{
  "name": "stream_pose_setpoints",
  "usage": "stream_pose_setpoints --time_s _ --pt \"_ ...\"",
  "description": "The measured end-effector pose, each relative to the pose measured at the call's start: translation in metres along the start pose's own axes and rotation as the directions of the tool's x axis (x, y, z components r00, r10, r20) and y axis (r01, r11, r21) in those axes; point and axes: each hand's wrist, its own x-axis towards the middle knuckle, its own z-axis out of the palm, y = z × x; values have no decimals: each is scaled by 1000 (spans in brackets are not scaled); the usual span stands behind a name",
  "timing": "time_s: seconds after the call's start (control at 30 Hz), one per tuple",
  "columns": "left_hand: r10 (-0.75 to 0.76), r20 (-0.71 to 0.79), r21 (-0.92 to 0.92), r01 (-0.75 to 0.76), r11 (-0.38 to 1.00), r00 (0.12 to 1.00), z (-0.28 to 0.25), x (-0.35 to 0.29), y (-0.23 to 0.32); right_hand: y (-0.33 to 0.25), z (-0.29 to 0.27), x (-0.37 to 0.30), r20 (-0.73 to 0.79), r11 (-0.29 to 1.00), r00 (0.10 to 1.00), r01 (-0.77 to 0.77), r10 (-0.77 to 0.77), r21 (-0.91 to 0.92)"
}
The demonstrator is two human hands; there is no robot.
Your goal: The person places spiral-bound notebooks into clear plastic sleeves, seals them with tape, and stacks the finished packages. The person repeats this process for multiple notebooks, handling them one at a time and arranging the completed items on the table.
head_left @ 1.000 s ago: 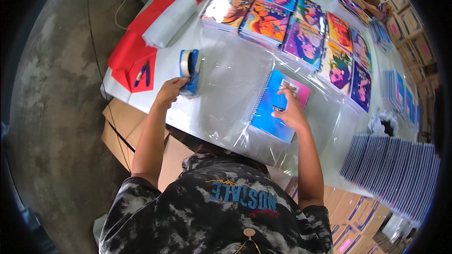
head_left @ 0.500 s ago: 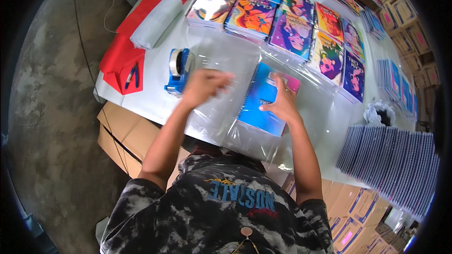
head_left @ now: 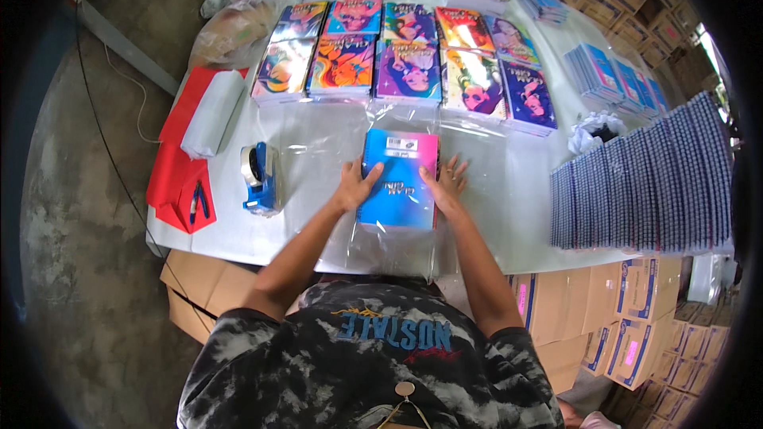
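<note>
A spiral notebook with a blue and pink cover lies in front of me on clear plastic film. A white label sits near its far edge. My left hand grips its left side, thumb over the cover and fingers along the edge. On the other side, my right hand is open, its thumb on the cover and its other fingers spread over the film. Whether more notebooks lie under this one I cannot tell. Left of my left hand stands a blue tape dispenser with a roll in it.
Stacks of colourful notebooks stand in rows beyond the film. At right rises a tall pile of spiral-bound books, near blue notebooks. Far left are a white roll, red sheeting and pens. Cardboard boxes sit below.
My left hand has come from beside the tape dispenser to the notebook's left edge. My right hand has shifted from over the cover to its right edge. The notebook now lies straighter; the view has turned.
</note>
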Motion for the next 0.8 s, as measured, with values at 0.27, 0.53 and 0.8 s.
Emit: stream_pose_setpoints --time_s 0.27,0.53,0.8 --pt "403 -335 -520 -523 675 852 -33 -60 72 -113 -58 -60 -277 506 880 452 -385 735" --pt "376 -658 -75 -554 829 652 -7 -72 75 -132 -42 -48 -409 693 905 371 -120 618" --pt "705 -243 669 -411 619 666 -8 -84 109 -152 -45 -77 -521 875 719 267 -459 -403"
